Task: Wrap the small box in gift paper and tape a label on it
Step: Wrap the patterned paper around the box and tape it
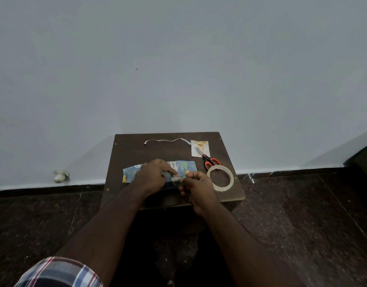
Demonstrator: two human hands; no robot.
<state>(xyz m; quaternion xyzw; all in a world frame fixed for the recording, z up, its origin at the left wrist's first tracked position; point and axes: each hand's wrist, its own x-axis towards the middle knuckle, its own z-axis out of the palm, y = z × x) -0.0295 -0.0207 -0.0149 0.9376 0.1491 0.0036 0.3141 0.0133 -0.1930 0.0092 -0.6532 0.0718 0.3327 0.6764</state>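
- Nearest the viewer, the right hand (196,188) sits at the front of the small dark table (135,151), fingers curled and pinching something thin at its fingertips; it looks like a short strip of clear tape, though that is too faint to be sure.
- Just left of it, and touching at the fingertips, the left hand (152,176) presses down with curled fingers on the gift paper (185,165), holding a fold in place.
- Under both hands, the box is hidden by the blue printed paper around it, so its exact outline cannot be told; the paper sticks out past the left hand on one side and beyond the fingertips on the other.
- My judgement: the step in hand is taping the paper seam shut, so wrapping is partway and the label is not yet on.
- The next move calls for laying the strip flat across the overlap and smoothing it while the left hand keeps the fold tight.
- Just right of the right hand lies the tape roll (220,179), flat.
- Beyond the roll, the scissors (207,159) rest with their blades over the label card (200,148).
- Farthest, beyond both hands, a white string (166,140) lies loose near the table's back edge.
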